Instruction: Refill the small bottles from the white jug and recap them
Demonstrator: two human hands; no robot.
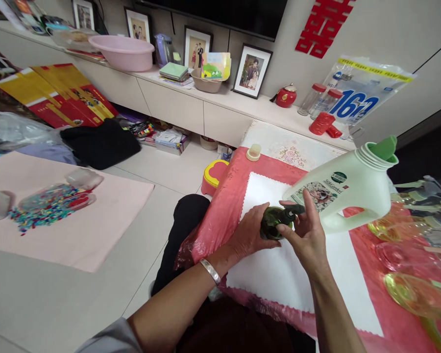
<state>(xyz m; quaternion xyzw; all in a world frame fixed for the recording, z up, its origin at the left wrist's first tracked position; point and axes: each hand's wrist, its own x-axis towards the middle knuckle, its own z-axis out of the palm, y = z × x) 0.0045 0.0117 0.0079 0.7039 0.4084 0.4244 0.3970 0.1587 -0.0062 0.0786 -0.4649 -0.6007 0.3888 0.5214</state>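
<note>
A dark green, see-through pump bottle (274, 223) is tilted above the white mat. Wrapped around its body is my left hand (250, 228), with a silver bangle at the wrist. My right hand (308, 233) grips the black pump head (291, 213) between thumb and fingers; the pump's lower end is hidden. Just behind stands a large pale green detergent jug (343, 186), its green spout uncovered. A small cream cap (253, 152) lies at the far left of the table.
Several clear bottles with yellow and pink liquid (407, 255) line the right side. A white mat (272, 279) covers part of the red tablecloth (213, 225). Colourful beads (44, 211) are spilled on a pink sheet (106, 220) at left. A yellow-and-red stool (215, 174) stands beyond the table.
</note>
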